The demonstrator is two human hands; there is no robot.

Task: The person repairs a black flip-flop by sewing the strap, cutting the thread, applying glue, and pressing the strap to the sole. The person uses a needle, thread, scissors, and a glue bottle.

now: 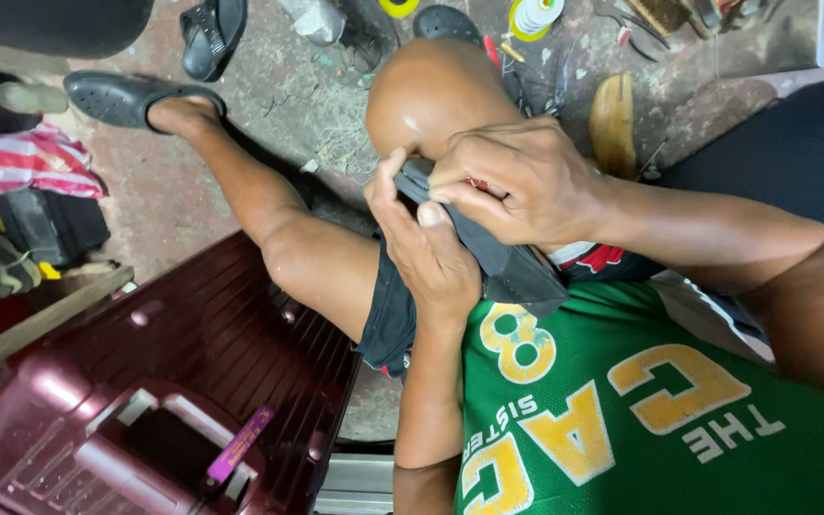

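Both hands were closed on a dark shoe sole [503, 262] braced against my raised knee [431, 91]: left hand [431, 253] cupped beneath, right hand [517, 181] pinching its upper edge. I judged slippage off the rounded knee the main risk, the grip being at one end only.

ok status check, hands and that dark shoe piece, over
Left hand grips the dark shoe piece from below. Right hand presses it from above, against the knee. Nothing in the way.
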